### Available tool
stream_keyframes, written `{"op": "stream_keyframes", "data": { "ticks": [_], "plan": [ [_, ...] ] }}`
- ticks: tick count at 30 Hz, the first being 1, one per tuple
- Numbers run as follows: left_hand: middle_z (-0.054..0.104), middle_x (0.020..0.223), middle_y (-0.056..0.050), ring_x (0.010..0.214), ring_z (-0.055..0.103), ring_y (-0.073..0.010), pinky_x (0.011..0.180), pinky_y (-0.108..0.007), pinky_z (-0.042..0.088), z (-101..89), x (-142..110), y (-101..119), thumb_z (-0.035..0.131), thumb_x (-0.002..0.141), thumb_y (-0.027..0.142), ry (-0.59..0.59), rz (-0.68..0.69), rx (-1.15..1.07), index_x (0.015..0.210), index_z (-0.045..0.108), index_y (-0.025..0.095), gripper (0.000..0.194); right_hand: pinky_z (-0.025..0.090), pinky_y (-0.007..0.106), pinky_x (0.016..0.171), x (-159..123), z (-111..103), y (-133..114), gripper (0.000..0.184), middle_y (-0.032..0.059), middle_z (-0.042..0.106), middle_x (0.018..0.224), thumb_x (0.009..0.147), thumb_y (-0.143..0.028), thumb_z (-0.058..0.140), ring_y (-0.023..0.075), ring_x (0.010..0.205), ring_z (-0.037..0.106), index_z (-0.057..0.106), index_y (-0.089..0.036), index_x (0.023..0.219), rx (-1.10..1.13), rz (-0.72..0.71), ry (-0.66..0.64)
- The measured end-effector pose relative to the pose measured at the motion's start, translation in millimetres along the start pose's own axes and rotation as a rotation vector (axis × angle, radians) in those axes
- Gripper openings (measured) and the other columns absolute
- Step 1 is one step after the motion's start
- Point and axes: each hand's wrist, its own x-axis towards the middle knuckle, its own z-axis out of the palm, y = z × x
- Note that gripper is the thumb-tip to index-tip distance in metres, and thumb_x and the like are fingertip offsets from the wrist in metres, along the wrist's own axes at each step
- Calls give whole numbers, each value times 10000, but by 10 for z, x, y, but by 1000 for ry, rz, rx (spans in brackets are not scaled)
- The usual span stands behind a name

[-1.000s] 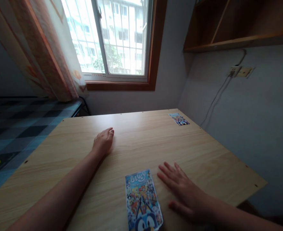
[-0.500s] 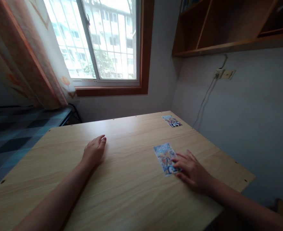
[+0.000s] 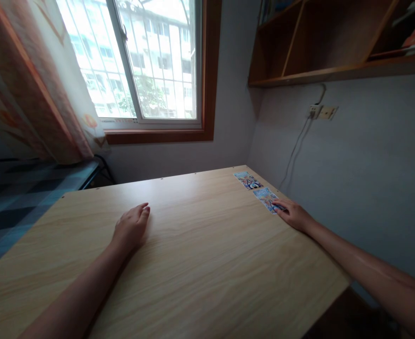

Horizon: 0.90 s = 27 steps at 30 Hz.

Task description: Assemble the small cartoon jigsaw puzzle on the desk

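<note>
Two colourful cartoon cards lie near the far right corner of the light wooden table (image 3: pixel 200 263). The farther card (image 3: pixel 247 180) lies alone by the table's right edge. The nearer card (image 3: pixel 267 198) sits just in front of it, and the fingertips of my right hand (image 3: pixel 291 214) press flat on its near end, fingers stretched out. My left hand (image 3: pixel 131 228) rests palm down on the table's middle left, fingers together and extended, holding nothing.
A window (image 3: pixel 140 61) with a patterned curtain (image 3: pixel 34 84) stands behind the table. Wooden shelves (image 3: pixel 320 42) hang on the right wall above a socket (image 3: pixel 322 112) with a hanging cable. A checked bed cover (image 3: pixel 20 197) lies at the left.
My right hand has slid the nearer card from in front of me across the table to the far right, beside the other card. The left hand has stayed put.
</note>
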Motion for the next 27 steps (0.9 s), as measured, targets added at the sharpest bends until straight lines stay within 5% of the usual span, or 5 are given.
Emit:
{"op": "stream_keyframes", "data": {
  "ticks": [27],
  "plan": [
    [668, 1353, -115, 1269, 587, -306, 1074, -450, 440, -111, -85, 132, 273, 969, 452, -51, -6, 133, 1238, 693, 166, 575, 428, 502, 1155, 14, 133, 72, 579, 179, 639, 1387, 933, -520, 475, 320, 1324, 576, 673, -137, 1319, 39, 6, 83]
  ]
}}
